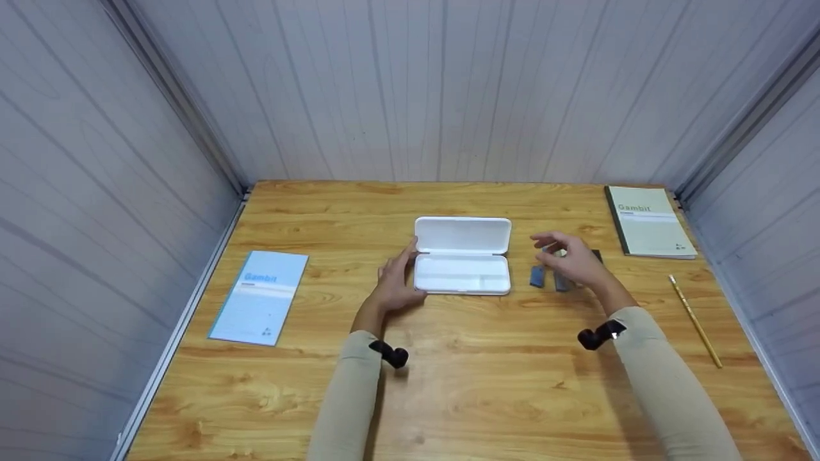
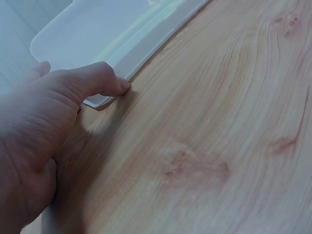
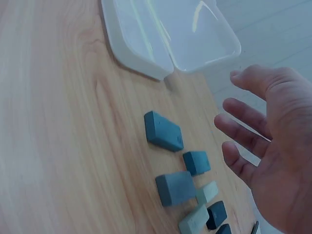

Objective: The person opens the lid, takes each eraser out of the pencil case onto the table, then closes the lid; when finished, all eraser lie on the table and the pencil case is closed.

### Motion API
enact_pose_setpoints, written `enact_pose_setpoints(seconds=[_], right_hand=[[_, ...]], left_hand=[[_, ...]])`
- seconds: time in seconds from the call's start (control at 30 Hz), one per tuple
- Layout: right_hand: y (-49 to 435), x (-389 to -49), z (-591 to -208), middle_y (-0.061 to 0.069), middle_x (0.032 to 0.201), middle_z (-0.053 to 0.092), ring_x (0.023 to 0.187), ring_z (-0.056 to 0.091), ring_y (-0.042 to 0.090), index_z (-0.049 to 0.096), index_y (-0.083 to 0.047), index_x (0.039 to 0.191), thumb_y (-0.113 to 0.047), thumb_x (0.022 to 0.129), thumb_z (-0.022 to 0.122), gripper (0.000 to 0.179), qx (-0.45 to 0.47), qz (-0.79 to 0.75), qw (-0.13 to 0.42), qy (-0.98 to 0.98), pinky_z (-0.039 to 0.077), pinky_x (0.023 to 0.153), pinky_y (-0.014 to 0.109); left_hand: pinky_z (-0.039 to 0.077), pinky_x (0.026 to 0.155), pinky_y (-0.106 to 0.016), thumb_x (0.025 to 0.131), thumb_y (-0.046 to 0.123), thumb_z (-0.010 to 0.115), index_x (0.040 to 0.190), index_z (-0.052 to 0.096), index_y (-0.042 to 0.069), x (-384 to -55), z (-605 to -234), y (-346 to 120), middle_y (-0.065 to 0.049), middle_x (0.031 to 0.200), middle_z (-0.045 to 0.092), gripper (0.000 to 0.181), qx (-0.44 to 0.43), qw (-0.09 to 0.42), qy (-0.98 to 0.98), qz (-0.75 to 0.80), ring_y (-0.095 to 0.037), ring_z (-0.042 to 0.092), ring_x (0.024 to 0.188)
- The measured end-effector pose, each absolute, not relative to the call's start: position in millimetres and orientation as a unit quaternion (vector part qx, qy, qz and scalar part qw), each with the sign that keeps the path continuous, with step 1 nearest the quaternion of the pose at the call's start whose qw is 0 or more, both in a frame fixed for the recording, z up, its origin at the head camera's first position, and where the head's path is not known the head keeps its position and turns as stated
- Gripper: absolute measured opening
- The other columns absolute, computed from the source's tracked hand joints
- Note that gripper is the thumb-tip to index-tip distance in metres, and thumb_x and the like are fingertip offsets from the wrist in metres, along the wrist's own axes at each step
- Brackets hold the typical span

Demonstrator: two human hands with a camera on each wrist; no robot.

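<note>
A white plastic pencil case [image 1: 462, 292] lies open at the middle of the table, its lid [image 1: 462, 235] tipped back and its divided tray bare. At its left end my left hand [image 1: 394, 291] grips it, thumb [image 2: 119, 87] at the front corner and fingers along the side. My right hand [image 1: 576, 259] hovers right of the case, fingers spread and loosely bent, holding nothing. Below it lie several small eraser-like blocks: a blue one [image 3: 163, 131] nearest the case, a grey one [image 3: 176, 188], a pale green one [image 3: 194, 220] and darker ones, partly hidden in the head view.
A light blue notebook [image 1: 259, 298] lies on the left of the wooden table [image 1: 474, 390]. At the back right is a cream notebook [image 1: 652, 221] with a dark spine. A yellow pencil [image 1: 695, 321] lies near the right edge. Panelled walls [image 1: 410, 89] enclose three sides.
</note>
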State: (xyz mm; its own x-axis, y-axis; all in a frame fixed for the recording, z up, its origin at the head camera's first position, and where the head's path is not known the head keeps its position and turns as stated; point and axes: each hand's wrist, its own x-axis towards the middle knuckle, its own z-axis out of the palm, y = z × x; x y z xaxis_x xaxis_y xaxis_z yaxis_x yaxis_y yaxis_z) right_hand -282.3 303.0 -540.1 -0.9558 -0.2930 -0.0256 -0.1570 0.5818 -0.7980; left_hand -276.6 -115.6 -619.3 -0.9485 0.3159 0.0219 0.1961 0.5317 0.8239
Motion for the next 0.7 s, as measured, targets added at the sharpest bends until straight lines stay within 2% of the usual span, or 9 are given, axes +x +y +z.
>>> enact_pose_setpoints(seconds=[0.1, 0.3, 0.5, 0.7], right_hand=[[293.2, -284.3, -539.5, 0.030, 0.152, 0.065, 0.134, 0.064, 0.043, 0.059, 0.000, 0.159, -0.020, 0.114, 0.066, 0.050, -0.121, -0.459, 0.067, 0.878, 0.055, 0.087, 0.018], [272.0, -291.8, -539.6, 0.029, 0.160, 0.062, 0.144, 0.061, 0.045, 0.053, -0.003, 0.165, -0.031, 0.117, 0.061, 0.056, -0.109, -0.497, 0.063, 0.859, 0.052, 0.094, 0.017], [252.4, -298.1, -543.0, 0.033, 0.162, 0.059, 0.152, 0.057, 0.048, 0.050, 0.001, 0.167, -0.023, 0.118, 0.058, 0.055, -0.115, -0.533, 0.047, 0.837, 0.046, 0.103, 0.012], [244.2, -299.7, -545.3, 0.035, 0.159, 0.060, 0.149, 0.059, 0.050, 0.048, 0.003, 0.167, -0.019, 0.117, 0.058, 0.055, -0.093, -0.545, 0.036, 0.833, 0.048, 0.099, 0.010]], left_hand=[[0.018, 0.128, -0.064, 0.080, 0.018, 0.087, 0.183, 0.019, 0.021, -276.6, -620.4, -117.8, -0.012, 0.172, 0.057, 0.123, 0.153, 0.062, 0.872, 0.462, -0.039, 0.042, 0.161], [0.019, 0.127, -0.064, 0.080, 0.021, 0.087, 0.182, 0.019, 0.020, -274.5, -619.6, -117.8, -0.011, 0.172, 0.057, 0.123, 0.148, 0.060, 0.875, 0.456, -0.039, 0.043, 0.161], [0.018, 0.129, -0.065, 0.081, 0.020, 0.088, 0.182, 0.020, 0.020, -274.3, -620.2, -117.5, -0.011, 0.171, 0.057, 0.122, 0.148, 0.059, 0.870, 0.466, -0.038, 0.043, 0.160], [0.016, 0.129, -0.066, 0.078, 0.021, 0.088, 0.181, 0.022, 0.019, -273.7, -623.5, -117.9, -0.015, 0.170, 0.059, 0.122, 0.160, 0.040, 0.860, 0.483, -0.041, 0.045, 0.157]])
